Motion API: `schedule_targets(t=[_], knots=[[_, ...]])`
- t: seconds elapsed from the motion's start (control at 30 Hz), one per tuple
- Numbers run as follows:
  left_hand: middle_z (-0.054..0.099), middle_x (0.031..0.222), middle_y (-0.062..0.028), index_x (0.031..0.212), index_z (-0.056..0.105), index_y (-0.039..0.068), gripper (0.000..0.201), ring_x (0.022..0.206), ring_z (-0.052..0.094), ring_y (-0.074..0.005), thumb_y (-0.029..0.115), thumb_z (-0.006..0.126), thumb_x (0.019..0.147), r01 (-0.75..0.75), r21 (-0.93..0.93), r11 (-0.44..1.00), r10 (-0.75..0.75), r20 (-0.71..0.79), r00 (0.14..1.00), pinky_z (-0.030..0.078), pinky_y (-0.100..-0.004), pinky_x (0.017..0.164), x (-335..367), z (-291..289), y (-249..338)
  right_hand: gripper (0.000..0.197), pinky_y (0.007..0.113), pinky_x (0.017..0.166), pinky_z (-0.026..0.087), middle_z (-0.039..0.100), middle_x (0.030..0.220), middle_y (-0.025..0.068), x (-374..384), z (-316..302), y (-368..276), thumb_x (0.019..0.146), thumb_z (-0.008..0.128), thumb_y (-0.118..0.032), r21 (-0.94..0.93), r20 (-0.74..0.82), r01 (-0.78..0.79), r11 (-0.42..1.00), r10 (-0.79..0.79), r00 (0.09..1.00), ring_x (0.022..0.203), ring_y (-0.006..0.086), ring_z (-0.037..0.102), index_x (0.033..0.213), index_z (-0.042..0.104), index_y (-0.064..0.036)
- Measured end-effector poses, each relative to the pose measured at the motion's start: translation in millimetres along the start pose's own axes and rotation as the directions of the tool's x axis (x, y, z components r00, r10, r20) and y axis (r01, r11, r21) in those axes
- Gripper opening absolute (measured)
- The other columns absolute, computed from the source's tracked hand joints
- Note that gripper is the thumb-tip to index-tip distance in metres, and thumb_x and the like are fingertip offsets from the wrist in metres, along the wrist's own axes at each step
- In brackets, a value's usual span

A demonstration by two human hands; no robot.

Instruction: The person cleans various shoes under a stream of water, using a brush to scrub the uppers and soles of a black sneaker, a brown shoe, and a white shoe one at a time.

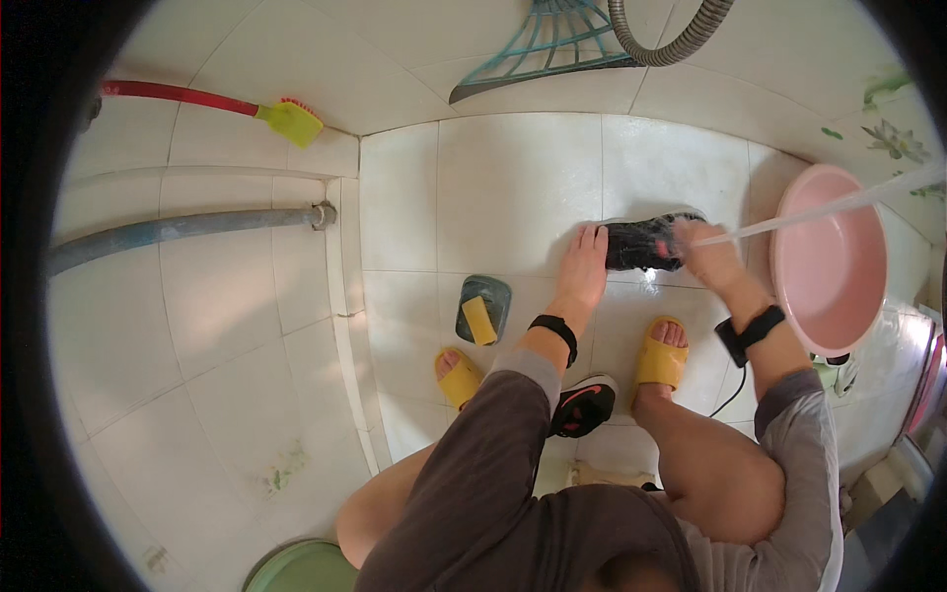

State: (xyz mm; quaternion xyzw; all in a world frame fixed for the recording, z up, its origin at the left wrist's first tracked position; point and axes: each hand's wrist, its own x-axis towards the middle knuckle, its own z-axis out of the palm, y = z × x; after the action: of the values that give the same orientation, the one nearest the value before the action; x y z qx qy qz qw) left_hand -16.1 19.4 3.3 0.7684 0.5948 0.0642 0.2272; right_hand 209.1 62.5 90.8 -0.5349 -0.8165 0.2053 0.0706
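With the left hand point(582, 264), fingers outstretched, steady the black fabric shoe point(634, 244) on the white tiled floor point(523, 187); scrub evenly. Blur hides whether the right hand point(708, 255) grips anything.

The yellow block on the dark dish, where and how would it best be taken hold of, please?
Probably at its middle, with the nearer left hand coming from above and pinching both long sides: the yellow block is narrow and lies on the dark dish with its top uncovered.
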Motion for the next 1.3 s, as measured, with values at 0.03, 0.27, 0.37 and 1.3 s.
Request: schedule_targets(t=[0.03,0.27,0.37,1.3], knots=[[0.043,0.136,-0.0193,0.134,0.04,-0.001,0.071,0.128,0.041,-0.0355,0.009,0.075,0.072,-0.001,-0.038,0.999,0.0,-0.01,1.0,0.038,-0.0401,0.106,-4,-5,0,0.01,0.047,0.071,0.049,0.063,0.078,0.0161,3,-15,18,0.079,0.058,-0.009,-0.009,0.075,-0.153,0.988,0.153,0.985,0.081,0.0364,0.063,0.089,0.058,-0.0076],[0.043,0.136,-0.0198,0.134,0.04,0.0,0.072,0.126,0.044,-0.0364,0.008,0.075,0.071,0.074,-0.087,0.994,-0.078,-0.046,0.996,0.042,-0.0415,0.101,-3,8,2,0.006,0.05,0.067,0.045,0.064,0.077,0.0148,5,13,-8,0.08,0.058,-0.014,-0.066,-0.05,0.039,0.997,-0.043,0.998,0.078,0.0353,0.063,0.083,0.058,-0.0085],[0.043,0.136,-0.0204,0.135,0.039,0.0,0.073,0.125,0.044,-0.0369,0.007,0.074,0.072,0.083,-0.024,0.996,-0.083,-0.01,0.996,0.042,-0.0418,0.1,-8,4,-5,0.007,0.051,0.069,0.044,0.064,0.078,0.0143,10,-9,13,0.08,0.057,-0.014,-0.043,0.057,-0.038,0.998,0.04,0.998,0.079,0.035,0.063,0.084,0.056,-0.0089],[0.043,0.141,-0.0181,0.136,0.042,0.004,0.063,0.128,0.044,-0.0337,0.007,0.065,0.078,0.134,-0.027,0.991,-0.135,-0.059,0.989,0.04,-0.0402,0.105,-8,15,5,0.01,0.046,0.069,0.044,0.062,0.074,0.0132,-7,6,-8,0.077,0.061,-0.012,-0.065,-0.049,0.01,0.998,-0.013,0.999,0.075,0.0355,0.061,0.082,0.053,-0.0084]])
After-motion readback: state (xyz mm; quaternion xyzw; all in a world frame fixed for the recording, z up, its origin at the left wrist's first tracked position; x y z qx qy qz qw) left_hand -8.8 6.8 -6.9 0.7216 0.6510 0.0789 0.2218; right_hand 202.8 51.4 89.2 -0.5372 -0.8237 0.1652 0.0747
